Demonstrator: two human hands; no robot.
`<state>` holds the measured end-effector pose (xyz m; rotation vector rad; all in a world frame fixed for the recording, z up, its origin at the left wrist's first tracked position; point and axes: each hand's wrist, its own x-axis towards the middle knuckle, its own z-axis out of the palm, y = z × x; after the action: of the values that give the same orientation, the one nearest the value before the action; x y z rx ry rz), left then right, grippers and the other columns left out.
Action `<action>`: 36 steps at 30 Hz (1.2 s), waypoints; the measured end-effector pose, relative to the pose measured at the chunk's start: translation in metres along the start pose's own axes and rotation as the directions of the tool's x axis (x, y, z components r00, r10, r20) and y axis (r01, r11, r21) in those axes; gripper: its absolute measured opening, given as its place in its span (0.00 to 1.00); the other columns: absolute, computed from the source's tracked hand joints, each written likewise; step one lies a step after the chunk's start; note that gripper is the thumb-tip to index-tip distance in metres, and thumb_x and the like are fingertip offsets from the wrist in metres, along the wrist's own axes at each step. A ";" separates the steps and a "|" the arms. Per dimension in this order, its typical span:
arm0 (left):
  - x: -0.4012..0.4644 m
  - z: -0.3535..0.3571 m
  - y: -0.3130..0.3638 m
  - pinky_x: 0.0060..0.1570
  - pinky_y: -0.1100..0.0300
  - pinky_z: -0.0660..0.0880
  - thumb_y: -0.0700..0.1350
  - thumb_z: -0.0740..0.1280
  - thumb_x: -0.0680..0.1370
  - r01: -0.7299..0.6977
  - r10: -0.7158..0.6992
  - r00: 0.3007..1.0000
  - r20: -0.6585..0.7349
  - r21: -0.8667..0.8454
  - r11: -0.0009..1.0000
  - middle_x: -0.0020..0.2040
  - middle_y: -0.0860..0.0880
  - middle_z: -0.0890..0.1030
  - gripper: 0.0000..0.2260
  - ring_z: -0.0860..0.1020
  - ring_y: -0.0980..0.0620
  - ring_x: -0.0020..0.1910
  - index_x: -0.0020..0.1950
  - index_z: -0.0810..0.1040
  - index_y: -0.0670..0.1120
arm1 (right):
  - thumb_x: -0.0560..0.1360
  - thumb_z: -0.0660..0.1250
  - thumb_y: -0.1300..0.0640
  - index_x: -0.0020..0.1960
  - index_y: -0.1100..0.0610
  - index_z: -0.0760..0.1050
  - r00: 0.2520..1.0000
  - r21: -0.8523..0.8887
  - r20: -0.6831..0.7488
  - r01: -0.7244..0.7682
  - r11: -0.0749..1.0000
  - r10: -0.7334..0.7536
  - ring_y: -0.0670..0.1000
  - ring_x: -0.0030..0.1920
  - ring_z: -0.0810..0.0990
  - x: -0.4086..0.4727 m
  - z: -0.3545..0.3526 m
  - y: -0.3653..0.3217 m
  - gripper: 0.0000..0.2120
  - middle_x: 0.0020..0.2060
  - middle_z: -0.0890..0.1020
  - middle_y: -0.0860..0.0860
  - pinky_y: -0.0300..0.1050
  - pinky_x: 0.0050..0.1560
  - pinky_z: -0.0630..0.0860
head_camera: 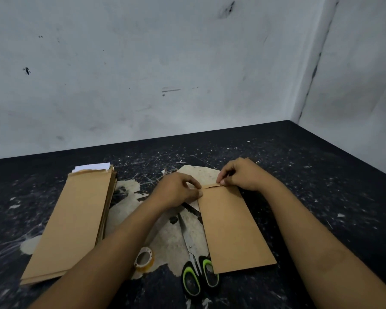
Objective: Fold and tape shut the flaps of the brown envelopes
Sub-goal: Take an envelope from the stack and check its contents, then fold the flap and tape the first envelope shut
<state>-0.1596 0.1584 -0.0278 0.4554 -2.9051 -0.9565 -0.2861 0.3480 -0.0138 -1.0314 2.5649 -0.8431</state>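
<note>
One long brown envelope (232, 226) lies on the dark table (321, 175), its far end under both of my hands. My left hand (176, 190) pinches the flap's left corner with thumb and fingertips. My right hand (241, 175) pinches the flap's edge at the top right. The narrow flap (212, 186) is partly raised along the far end. A thick stack of brown envelopes (76, 219) lies to the left, with white paper (91, 167) showing at its far end. A roll of clear tape (144, 258) rests between the stack and the single envelope.
Scissors (195, 264) with green and black handles lie beside the envelope's left edge, partly under it. The table top is worn, with a pale scraped patch (172, 241) in the middle. White walls close off the back and right sides.
</note>
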 end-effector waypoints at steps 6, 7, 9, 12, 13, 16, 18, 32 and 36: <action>-0.036 -0.015 0.005 0.47 0.59 0.77 0.61 0.74 0.71 -0.068 0.065 0.996 0.063 0.057 0.996 0.49 0.55 0.79 0.20 0.79 0.57 0.46 0.60 0.79 0.56 | 0.73 0.75 0.42 0.58 0.47 0.82 0.981 -0.259 0.158 0.151 0.954 -0.113 0.44 0.54 0.76 -0.010 0.017 -0.024 0.17 0.55 0.77 0.43 0.44 0.58 0.76; -0.046 -0.019 0.005 0.50 0.58 0.77 0.63 0.74 0.71 -0.098 0.090 0.992 0.085 0.091 0.991 0.51 0.55 0.78 0.22 0.78 0.57 0.49 0.61 0.78 0.56 | 0.73 0.75 0.42 0.61 0.47 0.81 0.980 -0.296 0.164 0.159 0.942 -0.115 0.45 0.56 0.76 -0.012 0.019 -0.024 0.19 0.57 0.76 0.44 0.45 0.60 0.76; -0.069 -0.024 0.001 0.55 0.57 0.76 0.68 0.72 0.69 -0.148 0.120 0.982 0.146 0.203 0.968 0.56 0.57 0.75 0.27 0.75 0.57 0.55 0.64 0.77 0.59 | 0.74 0.74 0.43 0.64 0.48 0.79 0.981 -0.311 0.146 0.168 0.936 -0.127 0.45 0.58 0.74 -0.018 0.021 -0.022 0.20 0.60 0.75 0.44 0.45 0.62 0.74; -0.093 -0.016 -0.008 0.64 0.54 0.69 0.76 0.67 0.64 -0.162 0.086 0.975 0.207 0.384 0.909 0.67 0.58 0.69 0.38 0.66 0.54 0.67 0.70 0.70 0.61 | 0.75 0.73 0.44 0.65 0.48 0.79 0.982 -0.259 0.134 0.165 0.952 -0.134 0.45 0.61 0.73 -0.027 0.021 -0.018 0.20 0.62 0.75 0.44 0.43 0.64 0.71; -0.098 -0.012 -0.010 0.66 0.52 0.67 0.77 0.66 0.64 -0.158 0.081 0.976 0.202 0.401 0.902 0.70 0.58 0.67 0.40 0.64 0.53 0.69 0.72 0.68 0.61 | 0.75 0.74 0.45 0.65 0.48 0.79 0.982 -0.246 0.138 0.162 0.956 -0.131 0.45 0.61 0.73 -0.029 0.021 -0.018 0.20 0.62 0.74 0.44 0.43 0.64 0.71; -0.103 -0.012 -0.011 0.69 0.47 0.64 0.77 0.65 0.65 -0.169 0.100 0.977 0.187 0.404 0.899 0.72 0.58 0.66 0.41 0.62 0.53 0.71 0.73 0.67 0.60 | 0.74 0.75 0.47 0.63 0.49 0.80 0.983 -0.227 0.141 0.146 0.963 -0.115 0.46 0.60 0.74 -0.034 0.022 -0.023 0.19 0.60 0.75 0.45 0.44 0.63 0.73; -0.104 -0.015 -0.013 0.68 0.50 0.64 0.76 0.65 0.65 -0.194 0.121 0.972 0.201 0.395 0.898 0.71 0.59 0.67 0.40 0.62 0.55 0.69 0.74 0.67 0.60 | 0.73 0.76 0.48 0.62 0.49 0.81 0.983 -0.227 0.147 0.145 0.963 -0.113 0.46 0.59 0.74 -0.036 0.022 -0.026 0.18 0.58 0.75 0.44 0.45 0.62 0.73; -0.127 -0.077 -0.022 0.56 0.60 0.76 0.61 0.78 0.66 -0.035 0.007 0.958 0.288 0.094 0.995 0.58 0.59 0.76 0.27 0.76 0.59 0.56 0.62 0.75 0.61 | 0.74 0.74 0.43 0.57 0.45 0.81 0.980 -0.108 0.091 0.185 0.977 -0.176 0.41 0.54 0.76 -0.035 0.019 -0.023 0.14 0.54 0.77 0.40 0.36 0.51 0.74; -0.148 -0.090 -0.023 0.50 0.60 0.76 0.58 0.82 0.62 0.020 -0.164 0.869 0.467 0.298 0.954 0.57 0.61 0.74 0.29 0.75 0.61 0.53 0.59 0.73 0.63 | 0.76 0.71 0.43 0.57 0.44 0.81 0.966 -0.106 0.040 0.258 0.960 -0.255 0.39 0.51 0.77 -0.036 0.024 -0.028 0.12 0.53 0.78 0.39 0.35 0.49 0.74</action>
<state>0.0003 0.1323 0.0384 0.4201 -3.5413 -0.7489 -0.2344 0.3463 -0.0159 -1.4229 2.5150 -0.7460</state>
